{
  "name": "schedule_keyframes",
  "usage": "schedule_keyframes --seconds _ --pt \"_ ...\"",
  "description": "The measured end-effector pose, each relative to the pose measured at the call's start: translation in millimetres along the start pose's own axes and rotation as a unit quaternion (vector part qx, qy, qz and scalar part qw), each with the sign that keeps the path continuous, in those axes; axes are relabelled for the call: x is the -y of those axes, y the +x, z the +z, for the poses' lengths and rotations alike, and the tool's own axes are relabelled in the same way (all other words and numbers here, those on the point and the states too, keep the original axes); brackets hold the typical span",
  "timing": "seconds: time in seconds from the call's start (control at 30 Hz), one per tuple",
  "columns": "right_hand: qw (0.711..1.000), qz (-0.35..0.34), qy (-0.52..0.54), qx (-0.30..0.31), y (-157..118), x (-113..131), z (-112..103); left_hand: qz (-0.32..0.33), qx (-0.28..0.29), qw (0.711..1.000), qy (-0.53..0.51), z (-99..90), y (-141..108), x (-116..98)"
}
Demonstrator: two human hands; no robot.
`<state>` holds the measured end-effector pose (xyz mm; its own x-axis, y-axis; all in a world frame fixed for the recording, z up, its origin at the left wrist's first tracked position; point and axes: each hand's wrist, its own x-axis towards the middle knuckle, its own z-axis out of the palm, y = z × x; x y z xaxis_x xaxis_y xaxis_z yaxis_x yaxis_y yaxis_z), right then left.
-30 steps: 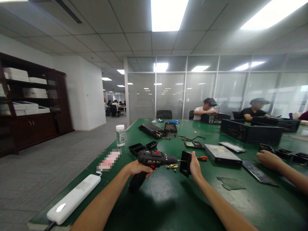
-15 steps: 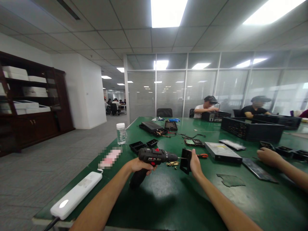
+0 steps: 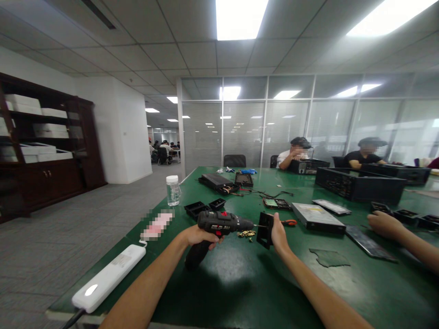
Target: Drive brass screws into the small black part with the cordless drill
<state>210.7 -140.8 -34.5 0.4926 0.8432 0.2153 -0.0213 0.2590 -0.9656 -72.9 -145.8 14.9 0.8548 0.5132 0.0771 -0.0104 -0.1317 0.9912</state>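
My left hand is wrapped round the grip of a black cordless drill, which points to the right. Its thin bit reaches a small black plastic frame; whether the tip sits on a screw I cannot tell. My right hand holds that frame upright by its right side, above the table. Below the bit lies a small pile of brass-coloured parts. Just beyond my right hand, the orange handle of a tool shows.
A white power strip and a clear bottle line the left edge of the green table. Black trays, a silver drive and a computer case stand around. A neighbour's hand is at right.
My hands, the drill and the black frame hold almost the same place. Across the table, a person in white has raised a hand towards the head.
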Motion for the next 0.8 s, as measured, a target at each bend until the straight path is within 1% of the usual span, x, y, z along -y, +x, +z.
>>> schedule_keyframes --seconds 0.23,0.63,0.8 --pt "1.000 -0.018 -0.006 0.000 1.3 -2.2 -1.5 -0.014 -0.004 1.000 0.003 0.0 0.3 0.3" --pt "1.000 -0.006 -0.001 -0.003 1.4 -1.0 -0.7 -0.011 -0.003 1.000 0.005 -1.9 0.5 1.5" --pt "1.000 -0.003 0.011 0.015 -0.5 0.2 -0.6 -0.009 -0.003 1.000 0.004 -1.0 0.8 2.0"
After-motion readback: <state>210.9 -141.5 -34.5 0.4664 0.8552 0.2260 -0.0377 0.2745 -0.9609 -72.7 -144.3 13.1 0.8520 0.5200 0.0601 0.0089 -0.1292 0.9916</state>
